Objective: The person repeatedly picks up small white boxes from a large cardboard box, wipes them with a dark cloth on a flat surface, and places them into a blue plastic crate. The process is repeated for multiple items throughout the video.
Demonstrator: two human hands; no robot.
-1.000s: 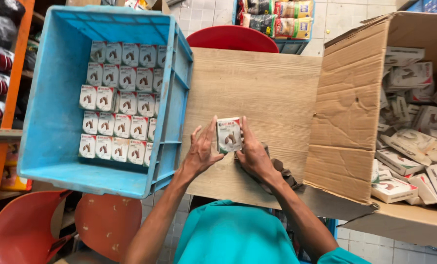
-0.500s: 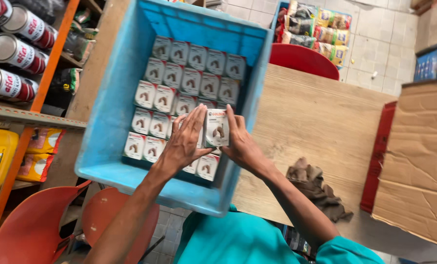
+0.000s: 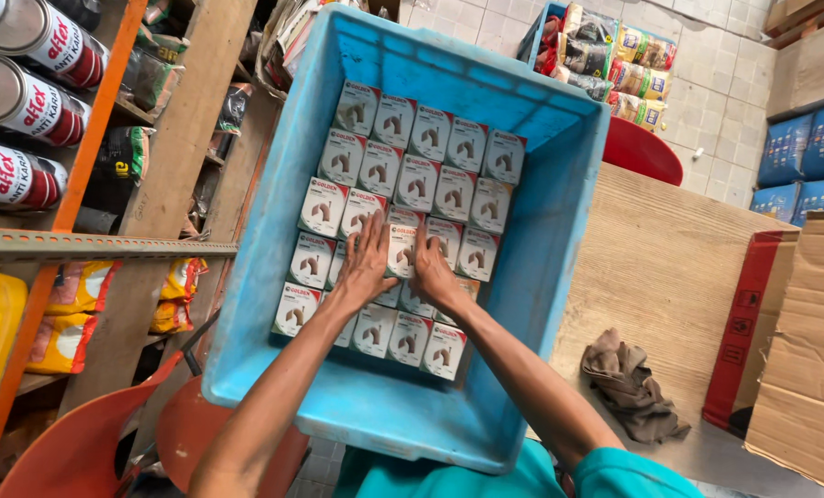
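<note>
From the head camera, I am pressing a small white carton [image 3: 401, 249] between my left hand [image 3: 367, 263] and my right hand [image 3: 433, 270], fingers flat against its two sides, down among the rows of matching cartons [image 3: 412, 171] filling the blue crate [image 3: 559, 249] in the middle of the frame. The carton is sitting upright near the crate's centre, touching its neighbours. I am judging it light, with thin card walls that would dent under a hard squeeze, so flat palms on the two broad side faces look like the safest hold. A brown rag [image 3: 631, 385] is lying on the wooden table [image 3: 670, 249] at lower right, beside a cardboard box [image 3: 813, 369].
</note>
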